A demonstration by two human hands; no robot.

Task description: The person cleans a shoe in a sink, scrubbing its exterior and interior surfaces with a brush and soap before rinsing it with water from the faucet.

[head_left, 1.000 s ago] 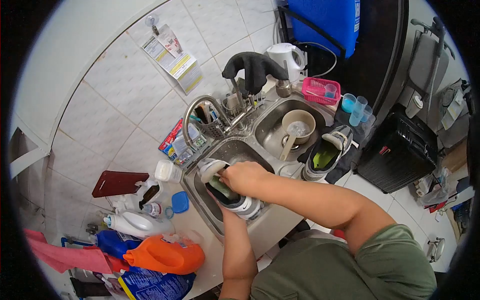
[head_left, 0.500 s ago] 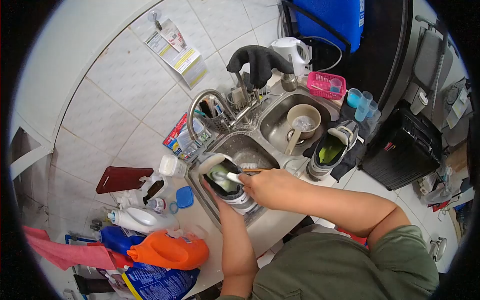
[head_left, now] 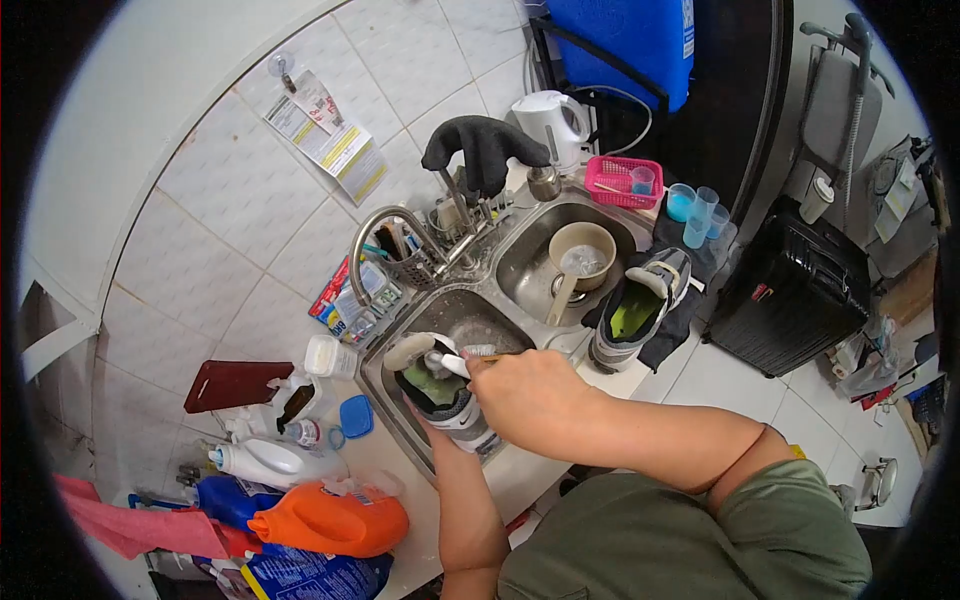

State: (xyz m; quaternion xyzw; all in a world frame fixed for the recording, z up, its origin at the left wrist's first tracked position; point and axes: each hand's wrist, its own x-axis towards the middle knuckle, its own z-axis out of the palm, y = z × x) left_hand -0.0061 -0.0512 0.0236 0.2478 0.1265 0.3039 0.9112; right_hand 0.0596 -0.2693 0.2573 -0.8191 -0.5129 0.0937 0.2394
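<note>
So the room was a pretty packed corner: white tiled wall (head_left: pixel 220 250) on one side, pale tiled floor (head_left: pixel 690 385) on the other, and a black suitcase (head_left: pixel 790 290) standing on it. The bench (head_left: pixel 530 480) was off-white and ran around a steel double sink (head_left: pixel 432 465).

Container-wise, a big blue container (head_left: pixel 625 50) sat at the far end near a white kettle (head_left: pixel 553 125). At the near end there was an orange bottle (head_left: pixel 335 518), with a white bottle (head_left: pixel 275 462) just beside it. One basin had a beige pot (head_left: pixel 603 243) in it, with something whitish and shiny inside, too blurry to say what. The pink basket (head_left: pixel 610 195) held a clear cup (head_left: pixel 642 180), a few bluish cups (head_left: pixel 699 222) stood near it, and the metal holder (head_left: pixel 408 270) behind the faucet was stuffed with thin utensils.

One grey shoe (head_left: pixel 632 320) rested on dark cloth by the pot's basin. The other, the held shoe (head_left: pixel 440 395), was tilted over the nearer basin, left hand (head_left: pixel 432 432) clamped on it from below. The right hand (head_left: pixel 515 385) was closed around a white-handled brush (head_left: pixel 455 366), its head inside the shoe opening. A wooden handle (head_left: pixel 500 357) poked out right by those fingers; couldn't tell if it was gripped too.
</note>
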